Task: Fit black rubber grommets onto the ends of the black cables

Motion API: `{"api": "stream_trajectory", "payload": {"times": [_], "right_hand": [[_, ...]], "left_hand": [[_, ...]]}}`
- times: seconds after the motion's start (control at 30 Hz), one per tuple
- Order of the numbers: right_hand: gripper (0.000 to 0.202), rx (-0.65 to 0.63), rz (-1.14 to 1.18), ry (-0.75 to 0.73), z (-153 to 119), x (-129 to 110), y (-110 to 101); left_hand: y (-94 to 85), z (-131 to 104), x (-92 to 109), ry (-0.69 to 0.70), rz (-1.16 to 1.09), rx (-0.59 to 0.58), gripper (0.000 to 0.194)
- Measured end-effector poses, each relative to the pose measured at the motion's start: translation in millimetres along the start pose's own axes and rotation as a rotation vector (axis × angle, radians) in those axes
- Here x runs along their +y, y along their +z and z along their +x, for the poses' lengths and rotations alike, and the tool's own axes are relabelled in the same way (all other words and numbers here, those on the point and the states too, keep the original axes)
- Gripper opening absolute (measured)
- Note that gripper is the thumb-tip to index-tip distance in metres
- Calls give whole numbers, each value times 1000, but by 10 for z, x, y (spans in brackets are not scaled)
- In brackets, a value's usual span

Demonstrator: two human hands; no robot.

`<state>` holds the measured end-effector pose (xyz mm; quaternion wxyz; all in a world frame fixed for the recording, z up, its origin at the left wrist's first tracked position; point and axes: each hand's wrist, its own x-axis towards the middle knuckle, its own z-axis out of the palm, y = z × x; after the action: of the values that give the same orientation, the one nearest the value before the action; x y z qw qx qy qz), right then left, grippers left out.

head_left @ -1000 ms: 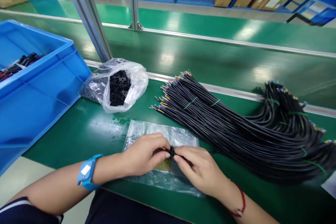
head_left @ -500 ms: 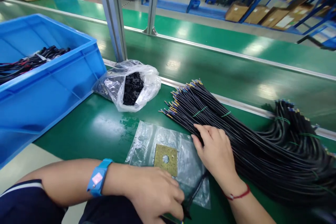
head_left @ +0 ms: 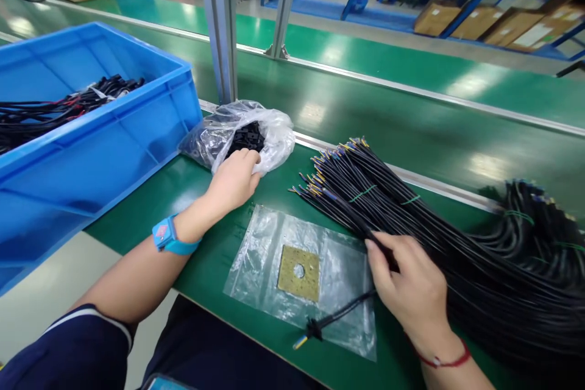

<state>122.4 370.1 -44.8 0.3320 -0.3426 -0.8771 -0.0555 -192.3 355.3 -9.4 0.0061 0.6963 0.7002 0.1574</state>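
At the mouth of a clear plastic bag (head_left: 278, 137), my left hand (head_left: 235, 178) has its fingers curled down against small black plastic parts (head_left: 249, 137). Its fingertips are hidden, so what they grip cannot be made out. My right hand (head_left: 409, 283) is closed around a black cable (head_left: 351, 216) at the near side of a large cable bundle (head_left: 411, 225) with stripped yellow and blue wire ends. Below that hand lies another cable end with a black piece (head_left: 314, 328) around it, across a flat zip bag (head_left: 260, 280). A yellowish square plate (head_left: 298, 273) with a round hole rests on this bag.
A blue crate (head_left: 150, 128) with black and red cables stands at the left. Behind the plastic bag rises a metal post (head_left: 222, 30). An aluminium rail (head_left: 429, 186) runs behind the bundle. Green ties (head_left: 363, 194) hold the cables together.
My left hand has moved from the cable end at the table's front up to the bag of black parts. My right hand has closed on a cable and shifted slightly nearer me.
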Motion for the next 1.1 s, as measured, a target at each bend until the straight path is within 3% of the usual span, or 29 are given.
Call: {"api": "stream_trajectory", "payload": {"times": [0.1, 0.17, 0.27, 0.37, 0.47, 0.6, 0.7, 0.83, 1.0, 1.1], "right_hand": [[16, -239, 70, -22, -36, -63, -11], [21, -322, 59, 13, -69, -72, 10], [23, -306, 107, 83, -102, -66, 35], [25, -223, 4, 110, -81, -87, 40], [28, -205, -328, 115, -7, -103, 50], [39, -327, -559, 103, 96, -22, 97], [36, -316, -582, 131, 126, 89, 145], [28, -210, -558, 100, 111, 190, 136], [22, -62, -443, 122, 57, 179, -14], [24, -81, -344, 87, 7, 155, -22]], "left_hand": [[19, -151, 259, 274, -4, -119, 18], [110, -246, 403, 360, 20, -226, 26], [279, -304, 498, 259, 12, -288, 29], [372, -263, 500, 176, -125, -339, 15], [396, -191, 503, 134, -189, -304, 10], [420, -106, 522, 125, -129, -200, 9], [438, -65, 503, 103, -107, -147, 9], [462, -44, 445, 69, -96, -94, 8], [499, -53, 415, 53, -114, -50, 10], [442, -75, 405, 100, -152, -34, 9]]}}
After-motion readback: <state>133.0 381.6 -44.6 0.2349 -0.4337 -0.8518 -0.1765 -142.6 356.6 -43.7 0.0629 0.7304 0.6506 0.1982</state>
